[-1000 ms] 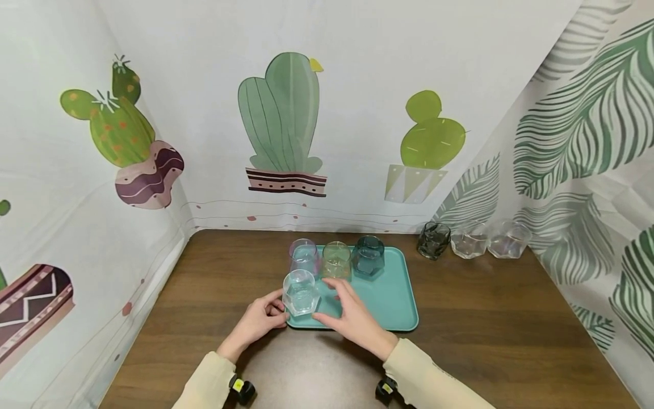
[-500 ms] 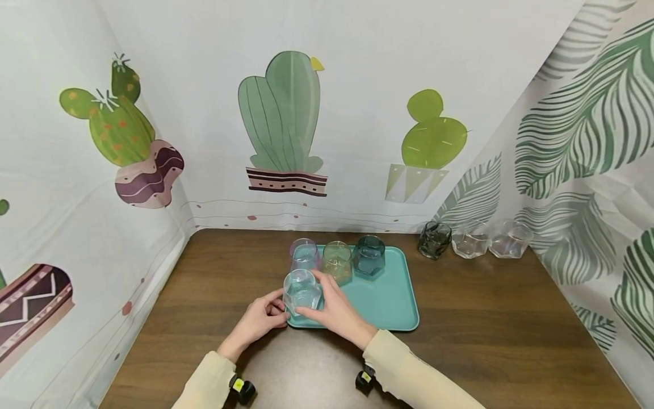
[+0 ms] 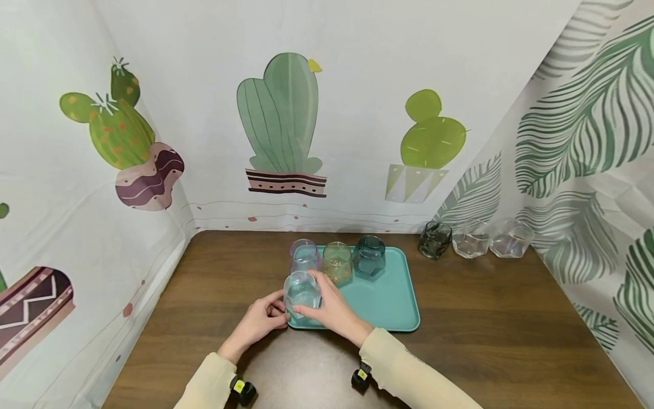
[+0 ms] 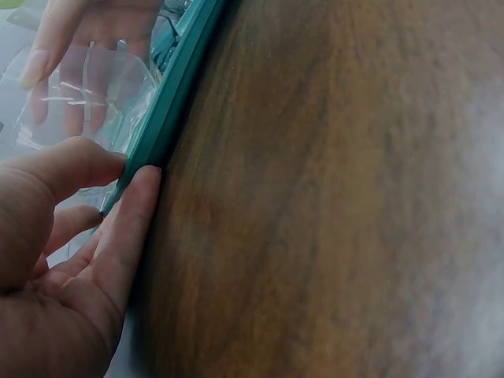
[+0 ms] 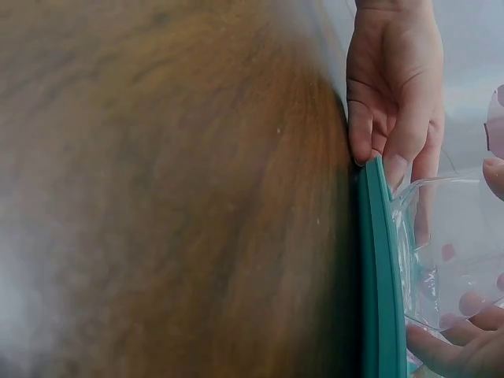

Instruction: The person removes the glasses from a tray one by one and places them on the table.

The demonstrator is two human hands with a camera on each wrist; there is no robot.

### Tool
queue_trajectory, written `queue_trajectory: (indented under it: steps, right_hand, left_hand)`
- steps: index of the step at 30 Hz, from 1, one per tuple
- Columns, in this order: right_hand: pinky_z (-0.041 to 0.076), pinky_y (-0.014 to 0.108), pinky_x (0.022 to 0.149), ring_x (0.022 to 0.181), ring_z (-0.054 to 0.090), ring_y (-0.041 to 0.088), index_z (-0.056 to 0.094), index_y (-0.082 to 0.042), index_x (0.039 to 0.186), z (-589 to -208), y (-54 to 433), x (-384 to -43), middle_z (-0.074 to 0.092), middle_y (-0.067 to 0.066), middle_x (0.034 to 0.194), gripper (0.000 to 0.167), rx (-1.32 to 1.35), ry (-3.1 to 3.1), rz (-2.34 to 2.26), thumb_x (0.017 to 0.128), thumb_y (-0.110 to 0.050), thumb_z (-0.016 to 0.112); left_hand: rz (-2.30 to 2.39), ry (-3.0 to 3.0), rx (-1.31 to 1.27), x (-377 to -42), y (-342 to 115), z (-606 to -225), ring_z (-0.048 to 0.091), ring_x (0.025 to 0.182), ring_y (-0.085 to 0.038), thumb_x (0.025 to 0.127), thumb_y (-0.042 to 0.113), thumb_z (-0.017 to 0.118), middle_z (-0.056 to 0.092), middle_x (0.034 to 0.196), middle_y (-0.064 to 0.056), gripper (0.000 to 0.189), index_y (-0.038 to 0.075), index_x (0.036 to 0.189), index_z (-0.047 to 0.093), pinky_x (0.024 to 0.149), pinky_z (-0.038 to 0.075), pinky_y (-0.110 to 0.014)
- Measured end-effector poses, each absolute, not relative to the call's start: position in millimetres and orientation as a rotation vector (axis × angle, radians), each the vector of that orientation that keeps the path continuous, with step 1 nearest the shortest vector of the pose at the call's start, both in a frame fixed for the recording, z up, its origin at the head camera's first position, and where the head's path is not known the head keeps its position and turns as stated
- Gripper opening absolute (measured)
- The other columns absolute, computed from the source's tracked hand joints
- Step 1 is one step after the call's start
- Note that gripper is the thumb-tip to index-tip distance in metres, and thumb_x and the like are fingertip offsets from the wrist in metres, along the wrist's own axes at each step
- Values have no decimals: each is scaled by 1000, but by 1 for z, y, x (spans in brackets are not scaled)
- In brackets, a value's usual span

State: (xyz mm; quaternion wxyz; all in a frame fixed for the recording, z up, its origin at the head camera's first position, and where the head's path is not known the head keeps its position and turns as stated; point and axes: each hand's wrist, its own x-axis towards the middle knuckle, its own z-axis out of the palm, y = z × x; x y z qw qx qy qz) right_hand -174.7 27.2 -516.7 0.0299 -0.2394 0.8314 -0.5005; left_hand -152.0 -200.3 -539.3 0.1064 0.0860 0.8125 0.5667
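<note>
A clear faceted glass (image 3: pixel 301 292) stands upright at the near left corner of a teal tray (image 3: pixel 383 307). My right hand (image 3: pixel 332 307) holds this glass from the right, thumb on its near side and fingers behind it. My left hand (image 3: pixel 260 321) pinches the tray's near left corner, close beside the glass. In the left wrist view, the left fingers (image 4: pixel 142 189) lie against the tray's edge (image 4: pixel 169 102). Behind the clear glass, a pinkish glass (image 3: pixel 305 255), an amber glass (image 3: pixel 337 262) and a dark blue glass (image 3: pixel 369 258) form a row on the tray.
On the wooden table (image 3: pixel 475 341), at the back right, a dark grey glass (image 3: pixel 435 241) stands beside two clear glasses, a nearer one (image 3: pixel 470 241) and a farther-right one (image 3: pixel 511 241). Printed cloth walls (image 3: pixel 357 113) rise behind the table and at both sides.
My right hand has moved left from beside the clear glass and taken hold of it. My left hand stays at the tray corner. The other glasses have not moved.
</note>
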Motion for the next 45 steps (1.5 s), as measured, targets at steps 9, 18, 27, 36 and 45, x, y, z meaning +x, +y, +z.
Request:
queue_trajectory:
  steps: [9,18,27,36,45]
  right_hand:
    - [52,56,104,126,58,34,47,-11,147,-519,41,-169,58,13,139,73,-765,2532,-1621,89,-34,84]
    - [51,57,104,126,58,32,49,-11,146,-519,66,-158,60,13,138,74,-710,2554,-1636,87,-32,86]
    - [55,48,98,125,58,29,51,-12,146,-512,96,-152,60,13,139,74,-637,2611,-1633,85,-29,88]
    - [56,52,96,122,60,31,50,-13,146,-504,131,-145,61,15,136,75,-613,2736,-1589,83,-27,90]
    - [59,56,93,119,61,35,50,-9,145,-500,174,-144,60,18,137,75,-598,2875,-1539,83,-19,90]
  left_hand:
    - [1690,2367,274,-150,-202,-538,67,78,-9,89,-3,74,63,103,-16,69,-6,152,46,72,64,-26]
    - [1674,2385,267,-151,-202,-538,67,77,-9,88,-3,75,63,102,-16,69,-5,152,48,71,64,-25]
    - [1692,2354,273,-151,-203,-537,67,77,-9,89,-3,75,63,104,-18,70,-6,152,46,72,64,-25]
    - [1710,2344,267,-150,-202,-536,67,76,-11,89,-3,75,63,104,-18,71,-5,153,46,72,64,-26]
    - [1712,2332,269,-149,-201,-535,66,77,-12,90,-2,76,63,105,-18,71,-6,153,45,72,65,-27]
